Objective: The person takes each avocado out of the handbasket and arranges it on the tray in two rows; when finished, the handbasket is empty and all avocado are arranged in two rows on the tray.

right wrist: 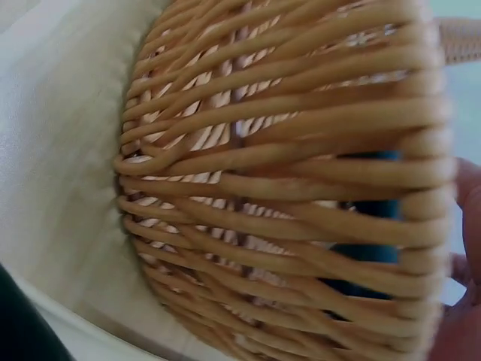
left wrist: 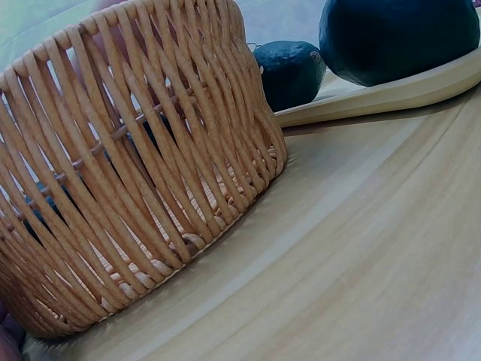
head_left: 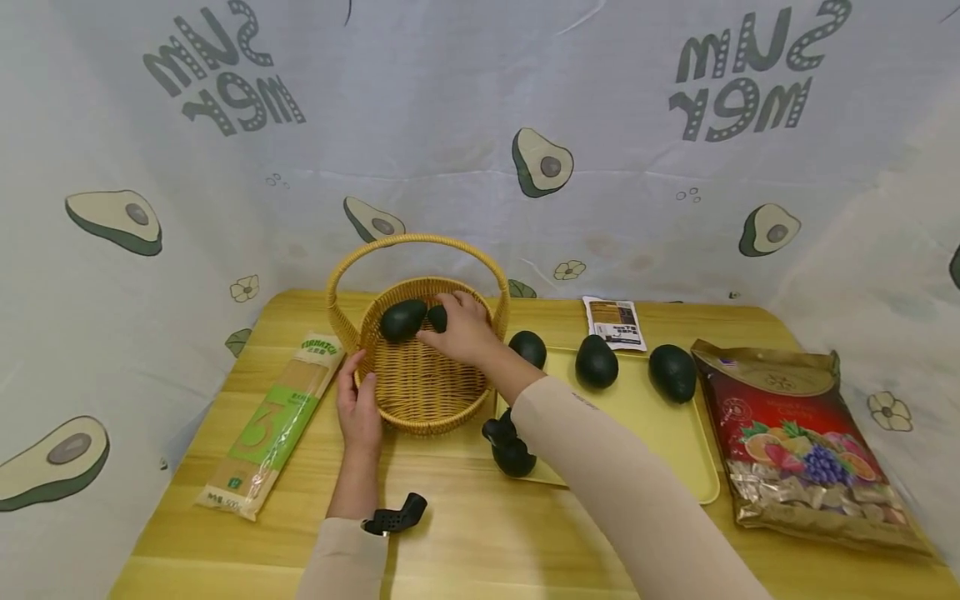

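A round woven basket with a tall arched handle stands on the table. One dark green avocado lies inside it, near the back left. My right hand reaches over the basket's right side and holds a second avocado beside the first, mostly hidden under the fingers. In the right wrist view, dark green shows through the basket weave, close to the fingers. My left hand rests against the basket's outer left side, its fingers and thumb fairly straight along the wall.
Right of the basket, a yellow tray carries several avocados. A red and gold candy bag lies beyond it, with a small white packet behind. A noodle pack lies at left; a printed curtain hangs behind.
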Available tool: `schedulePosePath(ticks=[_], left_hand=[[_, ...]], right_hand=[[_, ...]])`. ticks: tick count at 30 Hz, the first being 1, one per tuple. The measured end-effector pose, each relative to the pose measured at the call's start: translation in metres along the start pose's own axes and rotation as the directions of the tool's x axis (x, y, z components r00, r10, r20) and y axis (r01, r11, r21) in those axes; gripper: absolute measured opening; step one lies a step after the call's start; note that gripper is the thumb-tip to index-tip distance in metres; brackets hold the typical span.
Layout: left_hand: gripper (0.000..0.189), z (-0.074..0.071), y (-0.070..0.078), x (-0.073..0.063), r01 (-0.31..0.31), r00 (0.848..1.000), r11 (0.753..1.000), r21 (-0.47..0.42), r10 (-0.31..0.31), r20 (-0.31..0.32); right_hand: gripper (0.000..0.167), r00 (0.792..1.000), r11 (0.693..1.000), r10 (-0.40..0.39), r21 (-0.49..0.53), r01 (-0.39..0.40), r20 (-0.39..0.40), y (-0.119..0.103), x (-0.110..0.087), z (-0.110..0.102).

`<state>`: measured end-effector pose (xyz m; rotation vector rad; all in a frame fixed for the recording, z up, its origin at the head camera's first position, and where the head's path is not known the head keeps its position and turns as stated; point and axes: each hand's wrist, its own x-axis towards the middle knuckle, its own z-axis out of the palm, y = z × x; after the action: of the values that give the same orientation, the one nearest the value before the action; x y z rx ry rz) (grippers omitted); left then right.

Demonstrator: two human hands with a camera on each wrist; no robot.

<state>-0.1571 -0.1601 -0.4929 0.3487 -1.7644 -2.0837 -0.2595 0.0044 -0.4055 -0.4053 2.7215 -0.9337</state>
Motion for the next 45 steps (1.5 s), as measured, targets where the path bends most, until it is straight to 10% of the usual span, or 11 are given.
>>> schedulePosePath(ticks=[25,45], left_hand=[[0.043,0.002,-0.001,-0.001,0.011,1.000,1.000,0.001,-0.011,-0.002],[0.043,0.002,0.000,-0.001,-0.004,1.000,1.000,0.006,0.004,-0.004]], right_hand=[[0.068,0.998,0.999,0.016,0.037,-0.018,0.060,0.015,0.005,0.011],[0.073,0.996,0.996,-0.093,-0.010,0.093,0.017,-0.022,-0.026,-0.021]])
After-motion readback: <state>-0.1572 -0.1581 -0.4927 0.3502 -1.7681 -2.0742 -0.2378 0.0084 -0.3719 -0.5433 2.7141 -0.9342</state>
